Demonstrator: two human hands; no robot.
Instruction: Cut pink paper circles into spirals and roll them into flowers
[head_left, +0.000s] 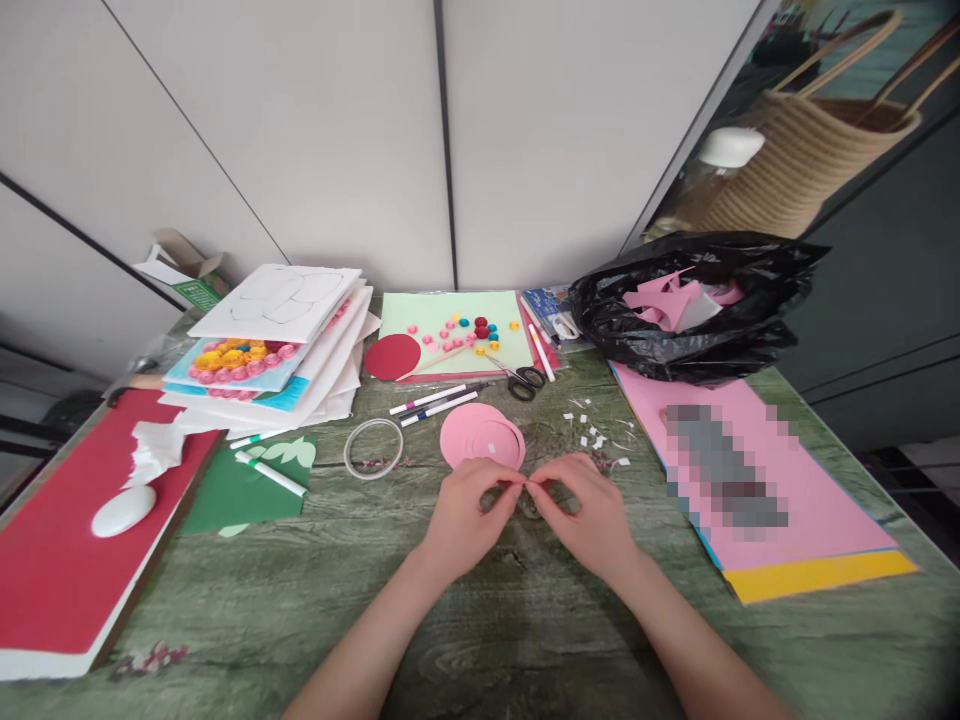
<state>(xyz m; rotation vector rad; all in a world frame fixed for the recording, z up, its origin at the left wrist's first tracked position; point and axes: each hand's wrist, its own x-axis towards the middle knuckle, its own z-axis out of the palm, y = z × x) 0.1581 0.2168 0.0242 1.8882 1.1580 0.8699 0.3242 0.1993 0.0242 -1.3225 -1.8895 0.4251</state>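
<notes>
My left hand (474, 515) and my right hand (581, 510) meet over the middle of the table, thumb and forefinger of each pinched together. Their fingertips touch or nearly touch, and whatever sits between them is too small to make out. Just beyond my left hand lie overlapping pink paper circles (472, 425) with a small white square on top. Small white bits of paper (598, 442) are scattered beyond my right hand. A roll of clear tape (349, 452) rests flat to the left of the circles.
Black-handled scissors (527, 383) and several markers (439, 408) lie farther back. A light green sheet (397, 312) bears coloured paper balls. Left are stacked pictures (274, 305), green paper (225, 490) and a red board (67, 560); right, pink sheets (817, 480) and a black bag (690, 350).
</notes>
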